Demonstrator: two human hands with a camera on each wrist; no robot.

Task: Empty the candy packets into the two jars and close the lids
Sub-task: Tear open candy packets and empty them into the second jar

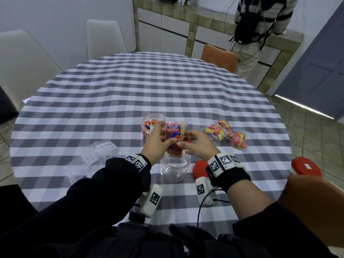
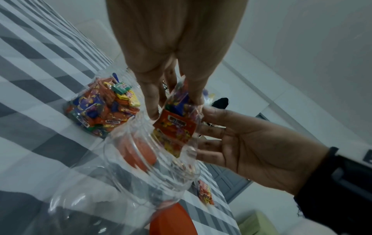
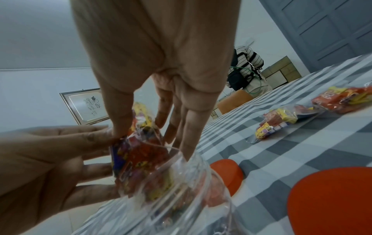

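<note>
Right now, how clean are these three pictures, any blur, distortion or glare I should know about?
Head view: sharp in the middle, wide-angle bending at the table edge, slight blur on the packet. Left wrist view: strongly tilted, the empty jar smeared with pale reflections, the left hand soft. Right wrist view: the packet and the jar rim are blurred, the lids soft; the right hand fills the top.

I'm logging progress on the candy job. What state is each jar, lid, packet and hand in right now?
Far jar: open, holds candy.
Near jar: open, looks empty.
Held packet: open, tipped over the near jar, candy inside.
Spare packets: lying on the table, full.
Red lids: off, on the table.
Left hand: grip on held packet.
Right hand: pinching held packet.
</note>
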